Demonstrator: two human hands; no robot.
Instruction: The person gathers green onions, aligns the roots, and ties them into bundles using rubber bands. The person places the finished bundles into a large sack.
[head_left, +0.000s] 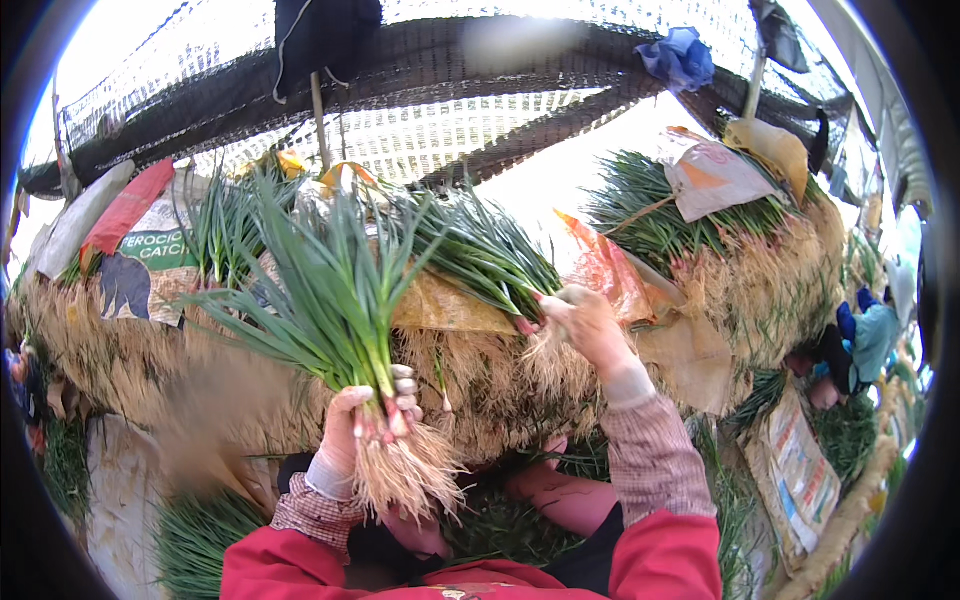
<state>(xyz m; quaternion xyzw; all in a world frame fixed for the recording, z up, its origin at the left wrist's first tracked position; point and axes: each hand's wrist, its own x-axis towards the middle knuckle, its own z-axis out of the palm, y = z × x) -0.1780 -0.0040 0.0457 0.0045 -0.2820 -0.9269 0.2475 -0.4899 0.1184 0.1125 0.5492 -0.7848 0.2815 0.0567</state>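
Note:
My left hand (352, 420) is closed around a bunch of green onions (367, 330), held upright. Its long green leaves fan out toward the far side, and the pinkish white bulbs show at my fingers. From the bulbs, a thick tuft of pale roots (409, 469) hangs toward me. Out to the right, my right hand (589, 322) pinches the bulb end of a green onion at the edge of a loose heap of green onions (487, 247). That heap lies on the root-covered stack with its leaves pointing away; my fingers partly hide the pinched stem.
A long stack of rooted onions (480, 390) crosses in front of me. Sacking (450, 300), an orange plastic sheet (607, 262) and a printed sack (154, 255) cover parts of it. Cut greens (202, 544) lie at lower left. Another person (862, 345) is at far right.

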